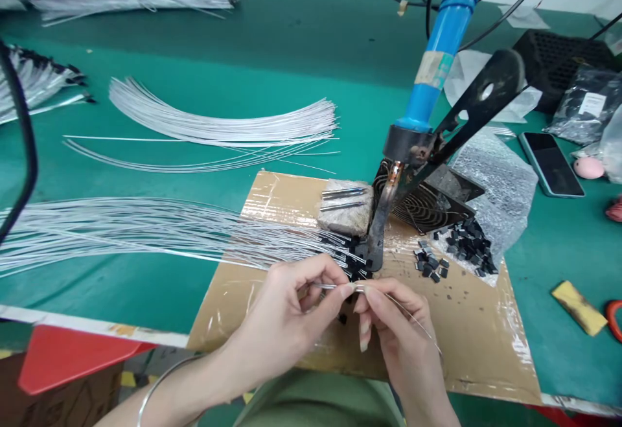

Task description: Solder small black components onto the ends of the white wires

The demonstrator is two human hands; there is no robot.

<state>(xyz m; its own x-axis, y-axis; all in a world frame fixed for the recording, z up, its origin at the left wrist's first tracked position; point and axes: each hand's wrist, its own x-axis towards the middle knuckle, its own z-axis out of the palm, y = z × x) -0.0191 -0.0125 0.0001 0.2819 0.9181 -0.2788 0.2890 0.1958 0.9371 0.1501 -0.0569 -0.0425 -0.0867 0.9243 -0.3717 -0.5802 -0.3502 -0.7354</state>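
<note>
Over the front of the cardboard (471, 349), my left hand (296, 304) and my right hand (403, 330) meet fingertip to fingertip. Both pinch a thin silvery wire (414, 319); its tail curves down across my right fingers. Fingers cover the join between the two hands, so its detail is hidden. Just behind them lie the black-tipped ends of a long bundle of white wires (160, 229). A blue-handled soldering iron (447, 32), clamped in a black stand, points down to this spot. Small black pieces (430, 262) are scattered right of my right hand.
A worn pale block (344, 223) carries several metal rods. Behind the iron's tip sits a black fan (422, 207), beside bubble wrap (505, 171) with more black pieces. Further out are loose white wires (218, 126), a phone (551, 162) and a yellow sponge (578, 307).
</note>
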